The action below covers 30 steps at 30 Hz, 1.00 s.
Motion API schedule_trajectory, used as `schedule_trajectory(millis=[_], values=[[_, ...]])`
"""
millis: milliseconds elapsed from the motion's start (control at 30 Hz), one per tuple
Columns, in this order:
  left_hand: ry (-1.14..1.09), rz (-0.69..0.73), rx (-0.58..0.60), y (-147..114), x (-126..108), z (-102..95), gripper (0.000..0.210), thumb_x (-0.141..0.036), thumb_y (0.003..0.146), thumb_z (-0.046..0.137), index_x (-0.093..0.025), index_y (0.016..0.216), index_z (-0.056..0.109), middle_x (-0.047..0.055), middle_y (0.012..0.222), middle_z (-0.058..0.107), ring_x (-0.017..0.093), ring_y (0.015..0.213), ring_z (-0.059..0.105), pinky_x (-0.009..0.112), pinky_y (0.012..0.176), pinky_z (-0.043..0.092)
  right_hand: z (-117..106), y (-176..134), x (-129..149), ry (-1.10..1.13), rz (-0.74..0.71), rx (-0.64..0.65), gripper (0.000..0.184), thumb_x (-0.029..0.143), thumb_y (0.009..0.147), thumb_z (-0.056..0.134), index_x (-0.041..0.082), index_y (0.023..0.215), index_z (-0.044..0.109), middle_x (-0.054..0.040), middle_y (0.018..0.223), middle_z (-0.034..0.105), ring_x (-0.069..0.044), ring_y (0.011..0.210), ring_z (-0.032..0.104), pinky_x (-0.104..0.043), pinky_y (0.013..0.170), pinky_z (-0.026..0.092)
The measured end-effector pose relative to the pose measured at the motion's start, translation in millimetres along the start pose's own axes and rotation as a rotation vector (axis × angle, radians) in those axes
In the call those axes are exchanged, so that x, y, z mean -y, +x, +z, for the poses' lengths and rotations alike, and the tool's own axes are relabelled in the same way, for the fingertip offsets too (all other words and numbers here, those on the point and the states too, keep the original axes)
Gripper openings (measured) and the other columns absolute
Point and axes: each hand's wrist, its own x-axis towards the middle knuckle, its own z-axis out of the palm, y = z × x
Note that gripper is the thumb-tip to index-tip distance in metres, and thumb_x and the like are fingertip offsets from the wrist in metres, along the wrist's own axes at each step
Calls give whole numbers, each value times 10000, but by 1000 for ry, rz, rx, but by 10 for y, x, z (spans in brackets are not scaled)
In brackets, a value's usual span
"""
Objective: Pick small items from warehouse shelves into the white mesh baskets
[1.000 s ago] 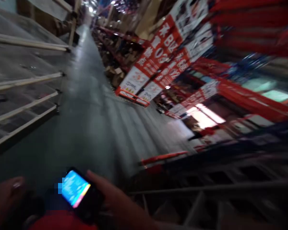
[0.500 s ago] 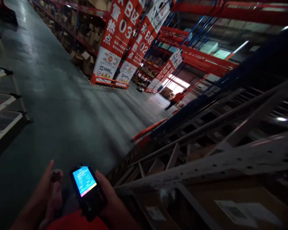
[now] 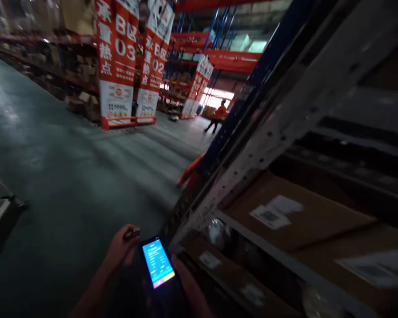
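Note:
A handheld terminal (image 3: 158, 263) with a lit blue screen and a dark keypad end is in my right hand (image 3: 193, 285), whose thumb lies along its right side. The other fingers of that hand are hidden in the dark. Just left of the terminal, my left hand (image 3: 119, 248) is closed, with a small dark object (image 3: 132, 233) at its fingers; its kind is too blurred to tell. The left hand appears apart from the terminal.
Close on my right stands a metal rack (image 3: 242, 176) with labelled cardboard boxes (image 3: 305, 212). A cart (image 3: 0, 212) is at the left edge. Red and white signs (image 3: 119, 57) stand ahead behind a low red guard rail (image 3: 129, 123). A person (image 3: 218, 115) in red is further off.
The view has turned right and levelled somewhat, bringing the rack's boxes closer. My left hand has moved nearer the terminal, from spread to closed. The distant person has shifted in view.

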Motion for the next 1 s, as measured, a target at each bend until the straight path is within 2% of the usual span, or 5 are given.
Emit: schedule_trajectory(millis=[67, 167, 367, 567, 1000], values=[[201, 269, -13, -48, -53, 363, 288, -433, 742, 645, -170, 860, 662, 69, 803, 654, 225, 758, 595, 351, 721, 476, -254, -459, -63, 243, 112, -93, 696, 754, 731, 544, 127, 986, 705, -140, 782, 766, -241, 598, 703, -322, 539, 512], [403, 627, 76, -221, -65, 876, 218, -382, 855, 609, -191, 935, 675, 70, 861, 663, 230, 845, 576, 358, 770, 490, -541, -1086, -110, 305, -2, -150, 551, 479, 734, 669, 143, 1166, 610, -161, 926, 768, -269, 662, 723, -343, 571, 500], [587, 1050, 235, -611, -172, 1613, 232, -74, 871, 523, -211, 970, 682, 5, 890, 722, 180, 838, 636, 270, 693, 510, -758, -1889, -332, 389, -113, -275, 710, 69, 536, 597, 149, 1240, 550, -137, 969, 764, -261, 748, 715, -357, 639, 511], [632, 1214, 312, -886, -268, 2033, 269, -27, 831, 512, -187, 982, 667, 18, 1137, 711, 173, 891, 662, 283, 739, 538, -770, -2354, -653, 573, -125, -346, 662, 80, 546, 579, 158, 1203, 575, -145, 941, 760, -283, 709, 711, -375, 596, 517], [470, 1301, 211, -1144, -48, 2452, 210, -33, 835, 566, -169, 970, 652, 51, 1050, 735, 150, 847, 687, 272, 784, 555, -757, -2578, -916, 633, -151, -323, 592, 78, 544, 621, 151, 1131, 605, -124, 969, 761, -265, 742, 704, -366, 650, 520]])
